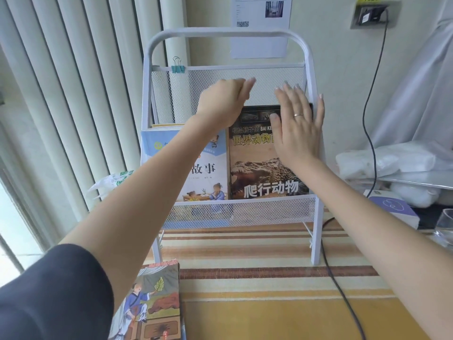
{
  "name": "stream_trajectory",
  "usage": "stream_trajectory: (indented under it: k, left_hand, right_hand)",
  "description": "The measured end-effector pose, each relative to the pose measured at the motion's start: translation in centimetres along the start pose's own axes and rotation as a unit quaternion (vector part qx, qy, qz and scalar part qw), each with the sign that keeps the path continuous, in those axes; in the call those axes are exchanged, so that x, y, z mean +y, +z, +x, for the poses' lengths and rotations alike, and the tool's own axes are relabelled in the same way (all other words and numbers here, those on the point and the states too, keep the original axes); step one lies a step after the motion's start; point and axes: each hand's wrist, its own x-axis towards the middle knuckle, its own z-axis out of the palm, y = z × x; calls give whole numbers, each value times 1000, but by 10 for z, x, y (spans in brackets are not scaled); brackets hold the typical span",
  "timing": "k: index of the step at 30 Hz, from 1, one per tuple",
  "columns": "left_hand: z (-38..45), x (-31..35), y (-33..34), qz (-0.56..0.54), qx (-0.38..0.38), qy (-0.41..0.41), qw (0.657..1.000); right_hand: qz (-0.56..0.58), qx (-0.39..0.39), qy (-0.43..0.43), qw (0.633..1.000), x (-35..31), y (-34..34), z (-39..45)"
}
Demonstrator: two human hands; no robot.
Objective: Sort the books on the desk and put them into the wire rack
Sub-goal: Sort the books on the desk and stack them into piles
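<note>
A white wire rack (pixel 245 212) stands on the desk against the wall. In its lower pocket a dark reptile book (pixel 259 173) with a crocodile cover stands at the right, and a light blue storybook (pixel 208 173) stands at the left with a thinner yellow-edged book behind it. My right hand (pixel 297 123) lies flat, fingers straight, over the upper right of the reptile book. My left hand (pixel 224 104) hovers above the storybook's top edge with fingers extended, holding nothing. Another illustrated book (pixel 152 303) lies on the desk at the lower left.
A black cable (pixel 335 278) runs across the striped tablecloth (pixel 245 285) from a wall socket. A teal binder clip (pixel 177 67) hangs on the rack's upper pocket. A purple box (pixel 392 207), a glass (pixel 445 227) and white bags sit at the right. Vertical blinds hang at the left.
</note>
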Motion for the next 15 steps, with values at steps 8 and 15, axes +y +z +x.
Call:
stream_trajectory:
  k: [8, 15]
  left_hand:
    - [-11, 5, -20, 51, 56, 10, 997]
    - [-71, -6, -53, -115, 226, -52, 966]
  right_hand:
    - [39, -58, 15, 997, -17, -11, -20]
    - [226, 39, 57, 972, -79, -48, -104]
